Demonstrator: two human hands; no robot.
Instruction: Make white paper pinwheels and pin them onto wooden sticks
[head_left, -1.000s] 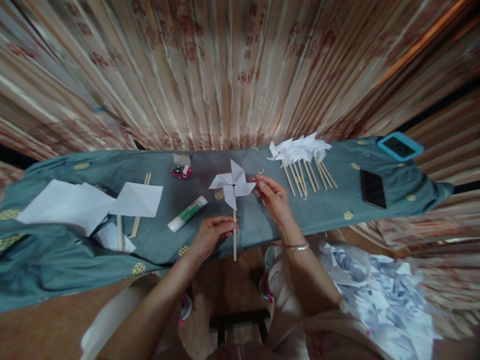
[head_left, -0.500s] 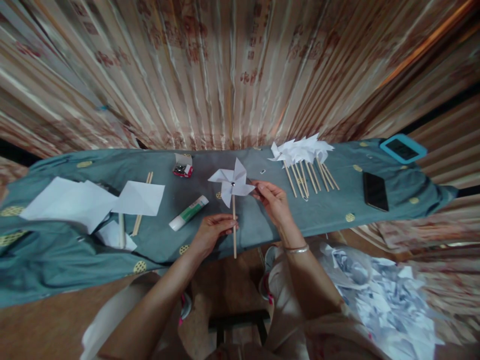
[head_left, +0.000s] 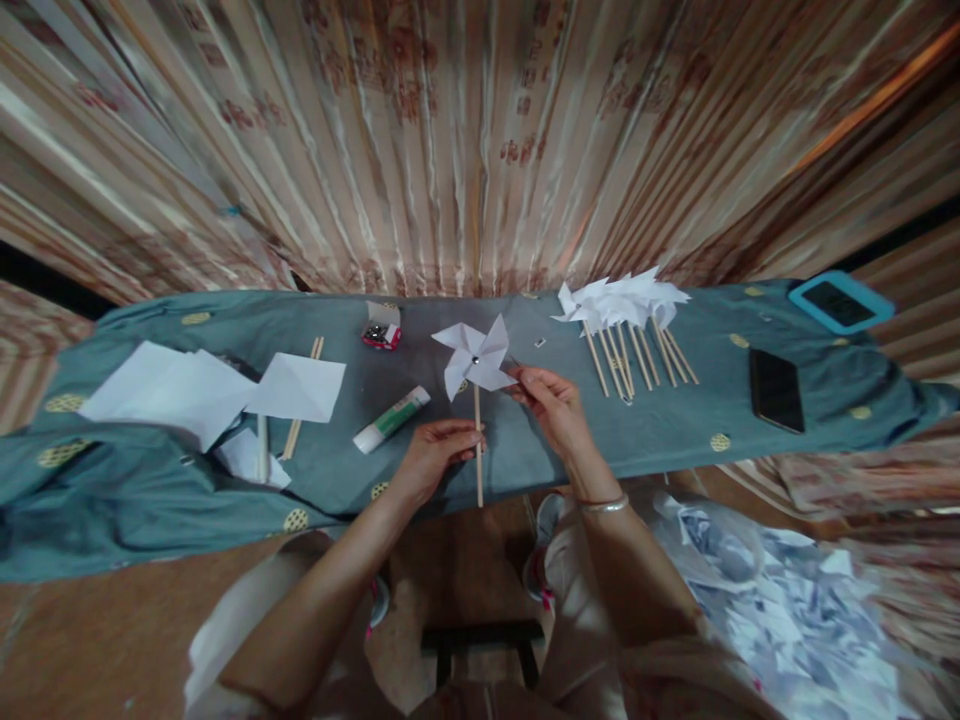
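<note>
A white paper pinwheel (head_left: 475,360) with a shiny dark pin at its hub stands upright on a thin wooden stick (head_left: 479,480), over the table's front part. My left hand (head_left: 439,455) pinches the stick below the blades, between thumb and fingers. At the right-hand blade, my right hand (head_left: 551,400) has its thumb and fingers closed at the paper tip; the exact contact is partly hidden. A green-and-white glue stick (head_left: 391,420) lies left of the pinwheel. Behind it sits an opened small red-and-white box (head_left: 382,328) of metal pins.
Finished pinwheels (head_left: 626,300) lie in a row at the back right. Further right are a black phone (head_left: 776,390) and a blue-framed device (head_left: 841,302). Paper sheets (head_left: 165,390) and loose sticks (head_left: 303,405) lie left. A bag of paper scraps (head_left: 802,590) stands below, right.
The pinwheel's blades have turned slightly clockwise. Both hands keep their places at the stick and the right blade. The whole view has shifted a little.
</note>
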